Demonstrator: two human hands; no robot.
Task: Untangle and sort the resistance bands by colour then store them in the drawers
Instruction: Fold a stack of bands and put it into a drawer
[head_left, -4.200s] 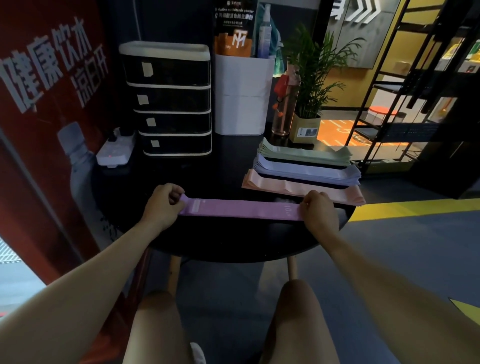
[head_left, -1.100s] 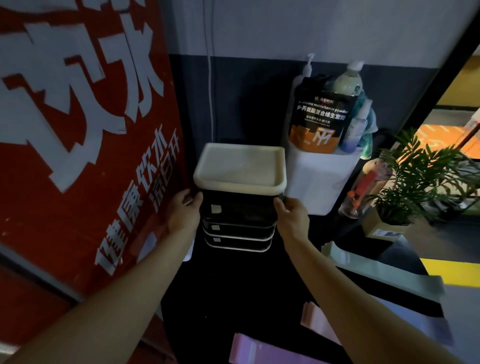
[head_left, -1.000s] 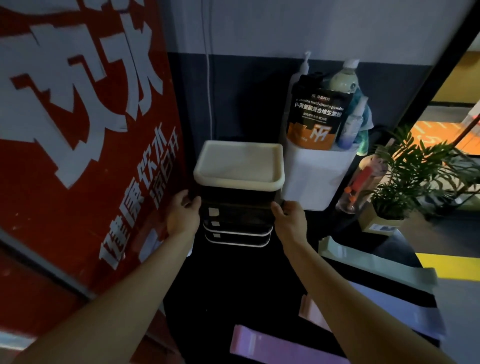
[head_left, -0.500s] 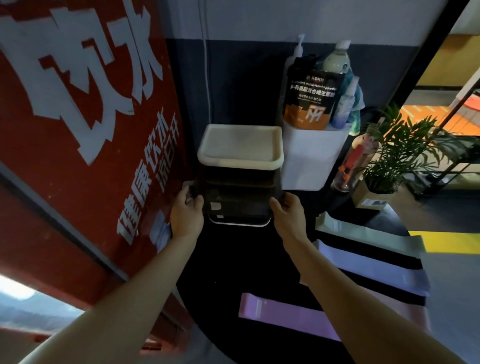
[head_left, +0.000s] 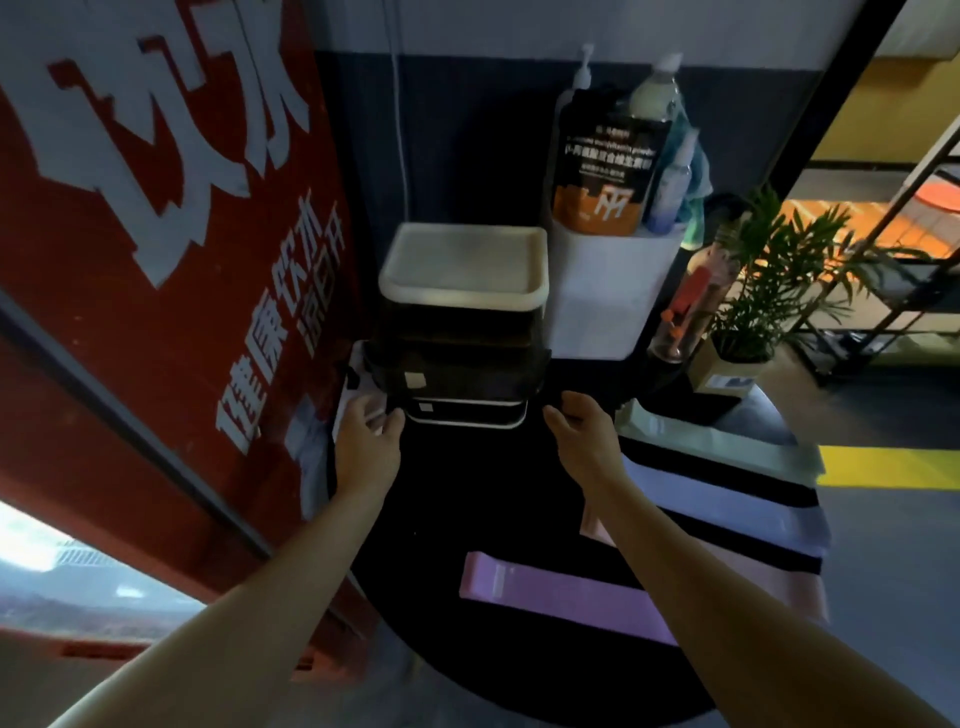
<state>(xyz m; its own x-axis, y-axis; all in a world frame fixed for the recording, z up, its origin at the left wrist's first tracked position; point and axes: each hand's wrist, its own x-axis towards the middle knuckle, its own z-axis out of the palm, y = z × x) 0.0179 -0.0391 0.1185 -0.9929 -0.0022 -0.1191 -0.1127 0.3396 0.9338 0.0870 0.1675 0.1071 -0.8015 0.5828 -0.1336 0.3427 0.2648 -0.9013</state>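
Purple band (head_left: 561, 597) lies flat at the table's (head_left: 467, 493) near edge, with pink, lilac and green bands sorted beside it to the right. One drawer (head_left: 457, 371) juts out of the unit (head_left: 462, 332); left hand (head_left: 366, 447) and right hand (head_left: 584, 441) sit at its front corners, fingers loosely curled, holding nothing. Risk: an uneven pull could cock the drawer or drag the light unit forward.

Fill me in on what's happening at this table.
A person is at the black drawer unit with a white top on the round black table. One dark drawer is pulled out. The left hand and right hand hover at its sides, holding nothing. Flat green, lavender, pink and purple resistance bands lie sorted, not yet stored.
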